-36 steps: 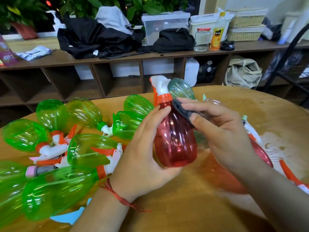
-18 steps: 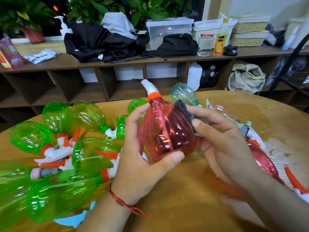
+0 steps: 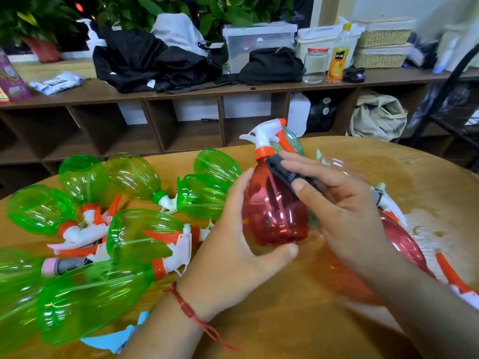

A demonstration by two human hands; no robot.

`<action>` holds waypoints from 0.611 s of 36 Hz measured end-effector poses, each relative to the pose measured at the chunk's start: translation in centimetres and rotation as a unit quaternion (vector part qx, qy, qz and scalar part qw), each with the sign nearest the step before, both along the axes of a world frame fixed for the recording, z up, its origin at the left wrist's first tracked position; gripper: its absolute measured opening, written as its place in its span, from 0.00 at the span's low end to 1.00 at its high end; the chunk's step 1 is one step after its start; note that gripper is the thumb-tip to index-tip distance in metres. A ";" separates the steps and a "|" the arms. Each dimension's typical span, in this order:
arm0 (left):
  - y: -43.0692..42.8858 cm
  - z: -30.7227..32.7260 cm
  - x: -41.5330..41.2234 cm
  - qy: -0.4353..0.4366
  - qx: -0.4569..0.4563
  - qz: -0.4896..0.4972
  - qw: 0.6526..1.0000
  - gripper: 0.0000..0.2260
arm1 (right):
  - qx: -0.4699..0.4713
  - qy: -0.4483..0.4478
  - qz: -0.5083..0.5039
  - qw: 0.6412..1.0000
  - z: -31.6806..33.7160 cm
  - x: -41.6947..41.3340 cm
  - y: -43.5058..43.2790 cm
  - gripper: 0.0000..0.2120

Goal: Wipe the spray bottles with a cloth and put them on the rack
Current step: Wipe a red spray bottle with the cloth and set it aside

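Observation:
A red spray bottle (image 3: 272, 213) with an orange collar and white trigger head stands upright above the wooden table (image 3: 298, 320). My left hand (image 3: 233, 244) grips its lower body from the left, thumb under the base. My right hand (image 3: 337, 200) pinches a dark cloth (image 3: 281, 169) and presses it on the bottle's upper right shoulder. Several green spray bottles (image 3: 140, 231) lie on their sides to the left. Another red bottle (image 3: 404, 244) lies on the table behind my right forearm, partly hidden.
A long wooden shelf unit (image 3: 181, 94) runs behind the table, with black bags, boxes, a jar and a juice bottle on top. A dark metal rack (image 3: 456, 110) stands at the far right. A wet patch marks the table at the right edge.
The red bottle went from tilted left back to upright, its trigger head turned toward the right. The cloth slid up from the bottle's side to its shoulder near the collar.

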State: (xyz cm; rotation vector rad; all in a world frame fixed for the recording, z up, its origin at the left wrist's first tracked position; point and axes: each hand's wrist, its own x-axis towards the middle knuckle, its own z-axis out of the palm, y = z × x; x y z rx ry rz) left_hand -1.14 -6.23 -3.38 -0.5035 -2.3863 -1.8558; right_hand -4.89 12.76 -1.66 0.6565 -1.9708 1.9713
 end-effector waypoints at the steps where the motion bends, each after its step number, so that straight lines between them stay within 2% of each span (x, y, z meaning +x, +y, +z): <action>1: 0.1 0.2 0.0 -0.024 0.044 -0.001 0.999 0.42 | 0.008 0.006 0.003 1.000 0.0 0.0 0.0 0.16; 4: 0.4 0.3 -0.5 -0.083 0.169 0.035 0.982 0.32 | 0.032 0.018 0.016 0.999 -0.1 -0.2 0.1 0.14; 7: 0.4 0.0 -0.8 -0.107 0.191 0.028 0.975 0.29 | 0.062 0.033 0.030 0.997 -0.4 -0.1 0.0 0.13; 10: 0.2 0.1 -0.8 -0.102 0.214 0.037 0.971 0.30 | 0.045 0.025 0.032 0.998 -0.5 -0.1 -0.2 0.13; 17: 0.1 0.7 -1.0 -0.038 0.284 0.107 0.952 0.29 | -0.049 -0.089 0.048 0.994 -0.3 -0.3 -0.3 0.14; 22: 0.2 1.2 -0.9 0.002 0.369 0.135 0.920 0.28 | -0.148 -0.194 0.099 0.965 0.3 0.0 -0.8 0.10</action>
